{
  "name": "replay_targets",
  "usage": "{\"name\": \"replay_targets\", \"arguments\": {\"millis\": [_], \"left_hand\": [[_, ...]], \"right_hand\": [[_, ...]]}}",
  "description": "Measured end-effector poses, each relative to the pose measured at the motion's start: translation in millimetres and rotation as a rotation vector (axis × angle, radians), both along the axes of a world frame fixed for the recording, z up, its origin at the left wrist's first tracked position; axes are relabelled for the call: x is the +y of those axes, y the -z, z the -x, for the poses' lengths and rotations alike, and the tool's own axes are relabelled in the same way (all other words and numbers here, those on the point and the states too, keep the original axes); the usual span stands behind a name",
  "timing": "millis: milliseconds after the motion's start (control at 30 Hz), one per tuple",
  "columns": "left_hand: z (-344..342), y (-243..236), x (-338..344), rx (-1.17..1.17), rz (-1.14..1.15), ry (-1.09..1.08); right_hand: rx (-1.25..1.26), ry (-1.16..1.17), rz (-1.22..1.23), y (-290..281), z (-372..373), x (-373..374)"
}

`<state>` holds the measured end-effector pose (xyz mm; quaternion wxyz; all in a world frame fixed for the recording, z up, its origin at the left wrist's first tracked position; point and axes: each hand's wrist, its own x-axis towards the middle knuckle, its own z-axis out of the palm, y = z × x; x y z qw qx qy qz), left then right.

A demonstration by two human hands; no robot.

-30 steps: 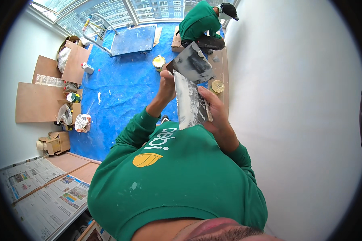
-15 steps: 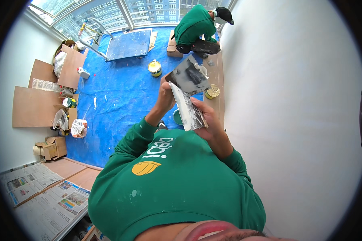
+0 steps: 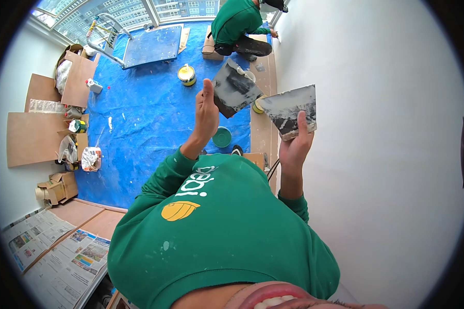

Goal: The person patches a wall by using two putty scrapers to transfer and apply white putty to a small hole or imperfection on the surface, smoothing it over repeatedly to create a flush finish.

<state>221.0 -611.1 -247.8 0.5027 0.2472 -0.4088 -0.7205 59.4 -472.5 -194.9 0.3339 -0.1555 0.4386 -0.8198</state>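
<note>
My left hand is closed on a wide metal putty blade, its dark face smeared with white-grey compound, tilted up over the blue sheet. In my right hand is a second putty blade, streaked with white compound, my thumb lying on its face; it is held out to the right, in front of the white wall. The two blades are separate, their near corners a short way apart. A yellow tin is partly hidden behind the right blade, and a green round container shows on the sheet beyond my chest.
A co-worker crouches at the far wall, one hand touching it. A flatbed trolley, a yellow can, cardboard sheets and boxes stand on or beside the blue sheet. Newspapers cover boards at lower left.
My hands have moved apart: the right blade has swung rightward and up, away from the left one, which has risen slightly. The co-worker's hand now shows at the wall.
</note>
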Motion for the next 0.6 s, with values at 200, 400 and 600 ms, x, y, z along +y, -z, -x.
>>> {"name": "replay_targets", "arguments": {"millis": [200,400,600], "left_hand": [[0,2,5,-0.137,0.092,-0.086],[-6,-20,25,-0.388,0.272,0.041],[-15,-26,36,-0.446,0.468,0.13]], "right_hand": [[0.081,0.048,-0.097,24,-8,-17],[0.132,-0.037,-0.114,20,1,-19],[0.088,-0.043,-0.061,8,-2,-26]]}}
